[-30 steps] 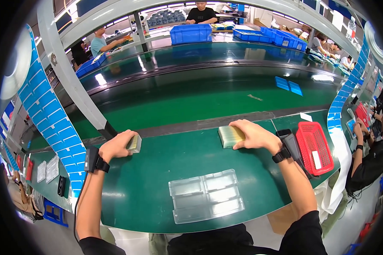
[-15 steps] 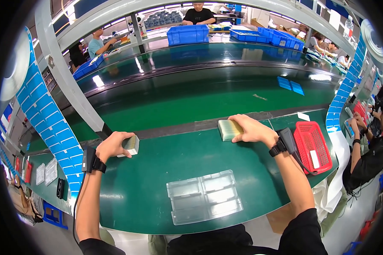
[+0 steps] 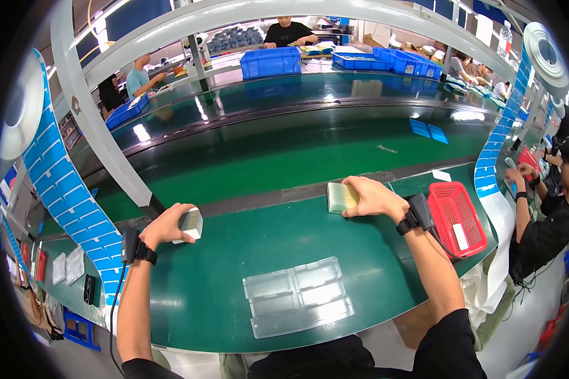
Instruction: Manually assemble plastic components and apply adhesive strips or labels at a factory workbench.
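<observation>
My left hand (image 3: 167, 226) grips a small white block that looks like a stack of thin cards (image 3: 192, 225), at the left of the green work surface. Its fingers wrap over the top, and the thumb lies along the near side. To the right, near the far edge of the surface, my right hand (image 3: 376, 197) is closed round a similar pale green and yellowish stack (image 3: 341, 198). Between my forearms, close to my body, lies a clear plastic tray (image 3: 299, 297) with several rectangular sections. Neither hand touches it.
A red basket (image 3: 435, 215) stands right of my right wrist. Strips of blue labels hang from rolls on the left (image 3: 69, 170) and right (image 3: 499, 139). A grey post (image 3: 107, 126) rises behind my left hand. Beyond runs a green conveyor belt (image 3: 253, 167) carrying blue sheets (image 3: 428, 131).
The view has shifted slightly. The stack in my left hand has tilted a little, and the one in my right hand has turned slightly. Both hands keep their hold.
</observation>
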A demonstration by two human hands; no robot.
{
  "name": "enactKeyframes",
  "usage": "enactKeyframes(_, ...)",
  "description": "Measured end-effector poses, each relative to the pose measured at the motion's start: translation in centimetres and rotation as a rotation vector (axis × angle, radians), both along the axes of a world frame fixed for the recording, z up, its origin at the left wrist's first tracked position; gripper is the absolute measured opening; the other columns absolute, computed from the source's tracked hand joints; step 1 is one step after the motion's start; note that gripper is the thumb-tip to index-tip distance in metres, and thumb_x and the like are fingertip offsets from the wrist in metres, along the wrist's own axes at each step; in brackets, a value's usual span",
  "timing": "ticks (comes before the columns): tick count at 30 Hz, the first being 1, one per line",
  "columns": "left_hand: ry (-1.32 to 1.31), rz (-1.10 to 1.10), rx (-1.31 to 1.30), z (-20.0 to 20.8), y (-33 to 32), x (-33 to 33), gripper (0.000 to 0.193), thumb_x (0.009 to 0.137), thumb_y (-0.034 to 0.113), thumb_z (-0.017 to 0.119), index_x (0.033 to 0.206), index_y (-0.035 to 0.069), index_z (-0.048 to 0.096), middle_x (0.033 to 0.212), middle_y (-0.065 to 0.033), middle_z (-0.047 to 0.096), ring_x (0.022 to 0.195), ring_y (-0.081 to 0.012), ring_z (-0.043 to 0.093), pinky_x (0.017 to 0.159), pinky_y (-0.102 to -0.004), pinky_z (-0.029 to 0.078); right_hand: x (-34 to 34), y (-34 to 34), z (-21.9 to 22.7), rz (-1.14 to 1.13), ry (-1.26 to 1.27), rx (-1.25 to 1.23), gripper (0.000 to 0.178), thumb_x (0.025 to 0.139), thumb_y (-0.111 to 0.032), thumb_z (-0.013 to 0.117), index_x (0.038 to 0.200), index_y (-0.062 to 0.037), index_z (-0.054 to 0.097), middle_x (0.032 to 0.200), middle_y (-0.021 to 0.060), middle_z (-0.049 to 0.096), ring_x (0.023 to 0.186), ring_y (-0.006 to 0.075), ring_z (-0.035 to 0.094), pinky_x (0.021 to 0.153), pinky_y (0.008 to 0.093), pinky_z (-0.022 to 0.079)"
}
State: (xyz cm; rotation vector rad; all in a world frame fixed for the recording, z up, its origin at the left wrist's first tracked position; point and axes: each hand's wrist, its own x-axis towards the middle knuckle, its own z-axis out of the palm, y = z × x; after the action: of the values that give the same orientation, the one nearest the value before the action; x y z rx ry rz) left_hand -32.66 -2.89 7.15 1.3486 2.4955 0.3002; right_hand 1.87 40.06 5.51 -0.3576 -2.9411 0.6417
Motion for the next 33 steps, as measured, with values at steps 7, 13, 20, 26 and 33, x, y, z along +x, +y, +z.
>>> enactKeyframes(7,-0.066,0.040,0.023,-0.7,-0.6,-0.9,0.107,0.058,0.027,0.100,0.151,0.008,0.050,0.141,-0.0157,0.055,0.134,-0.0358,0.055,0.115,-0.0423,0.046,1.5,-1.8,-0.5,0.028,0.247,0.195,0.073,0.067,-0.030,0.086,0.125,0.0054,0.059,0.119,0.0238,0.067,0.115,0.0393,0.063,0.100,0.0465,0.054)
enactKeyframes(13,-0.074,0.045,-0.007,-0.5,-0.3,-0.7,0.114,0.057,0.033,0.101,0.154,0.008,0.047,0.145,-0.0161,0.053,0.137,-0.0357,0.053,0.116,-0.0424,0.045,1.9,-3.5,0.2,0.125,0.305,0.384,0.068,0.063,-0.023,0.084,0.121,0.0030,0.059,0.111,0.0169,0.065,0.107,0.0349,0.062,0.097,0.0422,0.055)
enactKeyframes(20,-0.092,0.067,0.019,-0.8,-0.5,-0.5,0.123,0.055,0.038,0.102,0.157,0.004,0.042,0.157,-0.0179,0.046,0.144,-0.0360,0.048,0.121,-0.0424,0.041,2.8,-4.5,-0.6,0.219,0.434,0.579,0.072,0.058,-0.016,0.089,0.122,-0.0026,0.060,0.124,0.0124,0.064,0.117,0.0321,0.062,0.100,0.0417,0.054)
enactKeyframes(26,0.090,0.053,-0.027,0.2,0.3,1.1,0.114,0.064,0.053,0.095,0.154,0.003,0.047,0.156,-0.0184,0.049,0.143,-0.0360,0.049,0.121,-0.0450,0.040,3.3,-4.2,-1.8,0.300,0.568,0.718,0.080,0.052,-0.021,0.092,0.124,-0.0063,0.061,0.126,0.0097,0.064,0.119,0.0285,0.062,0.099,0.0407,0.054)
enactKeyframes(33,-0.570,-0.170,0.405,2.5,10.5,12.7,0.053,0.105,0.030,0.068,0.148,0.001,0.056,0.146,-0.0123,0.060,0.128,-0.0197,0.060,0.106,-0.0366,0.052,2.6,-5.0,-1.7,0.401,0.801,0.775,0.049,0.070,-0.020,0.082,0.114,-0.0055,0.064,0.117,0.0088,0.066,0.104,0.0253,0.067,0.086,0.0373,0.057)
